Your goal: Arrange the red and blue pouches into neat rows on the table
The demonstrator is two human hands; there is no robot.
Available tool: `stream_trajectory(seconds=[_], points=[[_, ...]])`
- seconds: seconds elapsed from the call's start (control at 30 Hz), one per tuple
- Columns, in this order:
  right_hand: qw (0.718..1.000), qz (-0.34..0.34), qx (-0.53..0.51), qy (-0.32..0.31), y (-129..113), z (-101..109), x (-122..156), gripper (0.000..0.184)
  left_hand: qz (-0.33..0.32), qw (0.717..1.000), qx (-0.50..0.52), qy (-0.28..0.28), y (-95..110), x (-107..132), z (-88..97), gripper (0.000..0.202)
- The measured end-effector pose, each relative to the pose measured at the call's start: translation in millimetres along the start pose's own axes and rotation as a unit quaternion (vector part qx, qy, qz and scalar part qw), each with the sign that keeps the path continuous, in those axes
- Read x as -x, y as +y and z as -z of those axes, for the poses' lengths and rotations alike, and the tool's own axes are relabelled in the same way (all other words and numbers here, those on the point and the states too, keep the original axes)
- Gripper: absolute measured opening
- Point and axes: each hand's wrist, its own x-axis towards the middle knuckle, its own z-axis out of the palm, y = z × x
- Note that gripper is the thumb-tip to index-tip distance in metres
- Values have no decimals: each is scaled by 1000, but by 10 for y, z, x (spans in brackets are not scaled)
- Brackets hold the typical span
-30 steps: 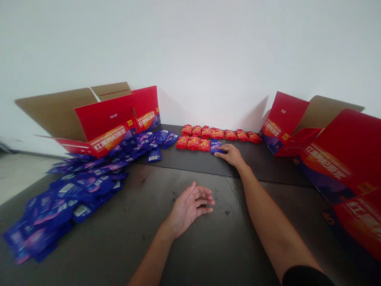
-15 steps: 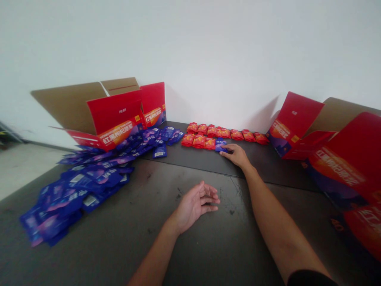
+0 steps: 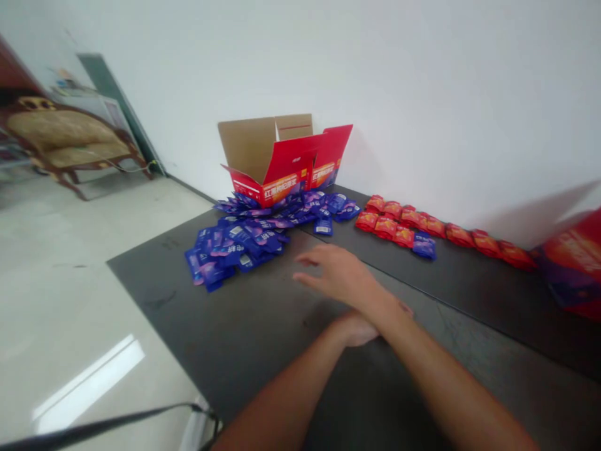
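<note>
My right hand (image 3: 339, 273) reaches leftward over the dark mat (image 3: 220, 332), fingers stretched out and empty, a short way from the heap of blue packets (image 3: 244, 241). It crosses over my left hand (image 3: 357, 329), which lies on the mat mostly hidden under my right wrist. Behind, two rows of red packets (image 3: 399, 222) run along the wall, with one blue packet (image 3: 425, 245) at the end of the front row.
An open red and brown carton (image 3: 282, 163) stands behind the blue heap against the white wall. Part of another red carton (image 3: 575, 263) shows at the right edge. A pale floor lies left of the mat, with a wooden chair (image 3: 61, 141) far left.
My right hand left the blue packet in the red row and swung left across my left hand toward the blue heap. My view turned left.
</note>
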Motion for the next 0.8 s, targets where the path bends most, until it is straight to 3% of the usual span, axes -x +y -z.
stream_trajectory(seconds=[0.1,0.2,0.3,0.4,0.53,0.8], points=[[998,41,2,-43,-269,-388,-429,47,5,999,26,-43,-37,-55,43,39],[1000,19,0,-18,-218,-592,-770,56,19,998,31,-58,-103,-165,113,39],[999,-19,9,-25,-123,-683,-962,54,14,999,35,-24,-123,-247,161,31],[999,-12,6,-36,-86,-736,-999,45,17,999,46,6,-89,-255,156,22],[999,19,1,-31,-47,-750,-921,46,27,998,50,-5,-71,-246,133,17],[999,28,15,-11,23,-743,-882,31,33,997,62,3,-154,-314,170,27]])
